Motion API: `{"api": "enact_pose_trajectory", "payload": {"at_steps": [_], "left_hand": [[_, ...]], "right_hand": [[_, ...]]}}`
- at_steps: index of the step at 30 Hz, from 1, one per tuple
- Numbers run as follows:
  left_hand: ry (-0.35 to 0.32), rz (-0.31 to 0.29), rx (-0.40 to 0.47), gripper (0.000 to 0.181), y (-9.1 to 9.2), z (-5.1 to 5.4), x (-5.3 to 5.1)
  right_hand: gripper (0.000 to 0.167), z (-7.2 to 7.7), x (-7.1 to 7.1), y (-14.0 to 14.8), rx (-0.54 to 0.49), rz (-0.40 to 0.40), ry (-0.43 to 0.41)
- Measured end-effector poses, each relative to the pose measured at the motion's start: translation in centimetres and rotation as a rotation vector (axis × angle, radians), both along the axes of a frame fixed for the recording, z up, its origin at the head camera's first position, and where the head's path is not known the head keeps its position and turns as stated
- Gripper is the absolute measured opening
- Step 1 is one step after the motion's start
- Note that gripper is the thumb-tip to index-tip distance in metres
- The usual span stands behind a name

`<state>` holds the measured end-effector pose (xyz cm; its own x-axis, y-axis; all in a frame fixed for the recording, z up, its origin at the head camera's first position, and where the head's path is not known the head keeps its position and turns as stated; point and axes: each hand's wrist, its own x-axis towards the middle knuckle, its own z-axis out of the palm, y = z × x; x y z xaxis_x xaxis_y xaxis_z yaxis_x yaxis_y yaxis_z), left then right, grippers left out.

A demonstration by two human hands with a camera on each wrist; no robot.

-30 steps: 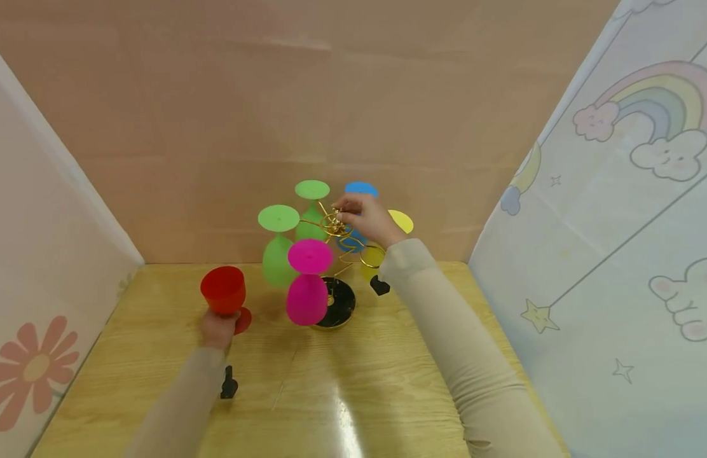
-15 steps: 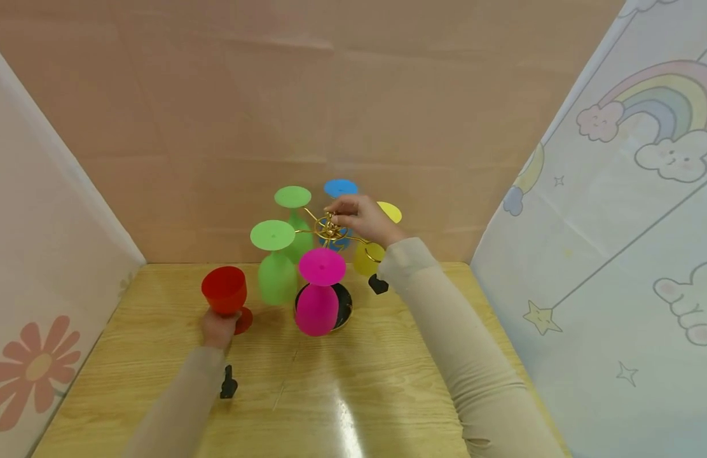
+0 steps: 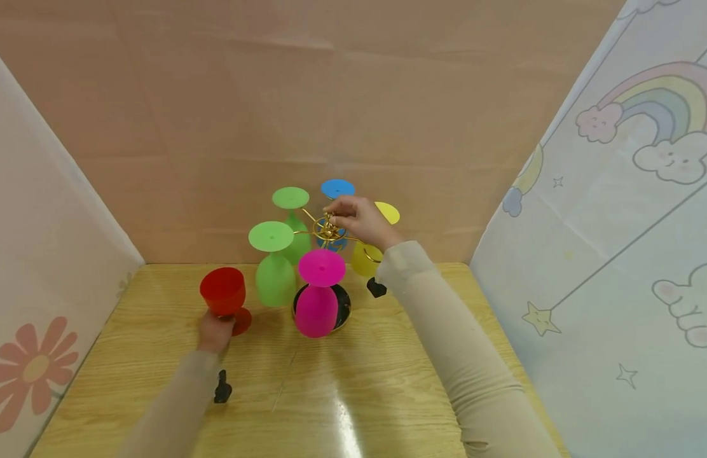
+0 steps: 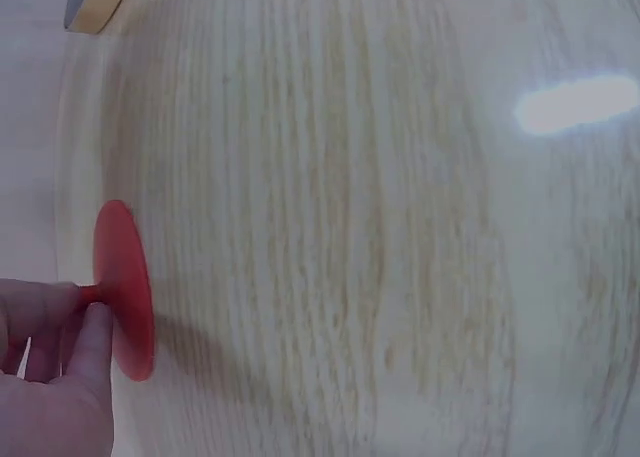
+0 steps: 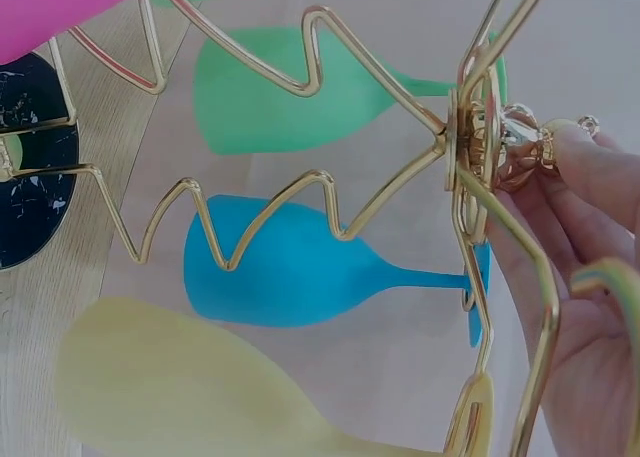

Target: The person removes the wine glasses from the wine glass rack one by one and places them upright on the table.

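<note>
We take the gold rack (image 5: 484,142) as our landmark. To its left, apart from its hub, the red goblet (image 3: 223,294) is in our left hand (image 3: 215,331), whose fingers pinch the thin stem (image 4: 90,295) close to the foot (image 4: 126,287), with the bowl uppermost; we cannot tell whether the foot touches the tabletop (image 3: 399,381) beside the rack. At the top of the rack, our right hand (image 3: 362,219) grips the knob (image 5: 520,137) between thumb and fingers. Five other goblets hang upside down around the rack: the pink goblet (image 3: 317,312) on its near side, the near green goblet (image 3: 275,280) and the far green goblet (image 3: 298,238) on its left, the blue goblet (image 5: 280,267) behind its hub and the yellow goblet (image 5: 180,377) on its right. The black base (image 3: 343,306) shows at the foot of the rack, partly behind the pink bowl. We judge the red goblet to be light plastic, fairly stiff, smooth and perhaps a little slippery, likelier to scuff or crack than to shatter. The stem seems the surest place to take hold, slim enough to pinch and leaving the bowl free; a hard squeeze on the rim might flex it. The rack looks like stiff, polished metal wire that could turn or rock under its load, so we favour a gentle hold at the knob over one on an arm.
</note>
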<state>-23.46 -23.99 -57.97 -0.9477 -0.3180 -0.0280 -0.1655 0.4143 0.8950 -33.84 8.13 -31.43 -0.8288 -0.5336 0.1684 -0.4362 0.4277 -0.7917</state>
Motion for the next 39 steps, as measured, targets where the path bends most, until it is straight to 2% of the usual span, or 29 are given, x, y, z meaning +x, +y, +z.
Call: {"api": "enact_pose_trajectory", "payload": {"at_steps": [6, 10, 15, 19, 22, 25, 29, 35, 39], "left_hand": [[-0.010, 0.016, 0.015, 0.037, -1.8, 0.0, -0.1], [0.037, 0.042, 0.072, 0.034, -2.9, 1.3, 0.2], [0.162, 0.117, 0.088, 0.032, -3.7, 4.6, -0.3], [0.289, 0.171, 0.072, 0.028, -3.4, 8.1, -1.0], [0.389, 0.184, 0.082, 0.026, -2.5, 11.2, -1.3], [0.468, 0.138, 0.107, 0.026, -1.2, 14.4, -1.6], [0.526, 0.009, 0.128, 0.028, 0.6, 17.9, -2.0], [0.586, -0.126, 0.129, 0.026, 3.3, 21.9, -2.5], [0.592, -0.214, 0.144, 0.023, 5.1, 23.7, -3.0]], "right_hand": [[0.023, -0.1, 0.1, 0.0, 0.009, -0.004, 0.021], [0.024, -0.1, 0.2, 0.1, 0.015, -0.013, 0.029], [0.024, -0.1, 0.4, -0.1, 0.027, -0.025, 0.044], [0.025, -0.3, 0.4, -0.1, 0.025, -0.037, 0.054], [0.026, -0.5, 0.6, 0.1, 0.024, -0.054, 0.055], [0.027, -0.6, 0.8, 0.2, 0.027, -0.083, 0.055], [0.028, -0.5, 1.3, 0.2, 0.040, -0.119, 0.076], [0.035, -0.3, 1.6, -0.2, 0.062, -0.170, 0.169], [0.033, -0.5, 2.1, 0.0, -0.006, -0.214, 0.225]]}}
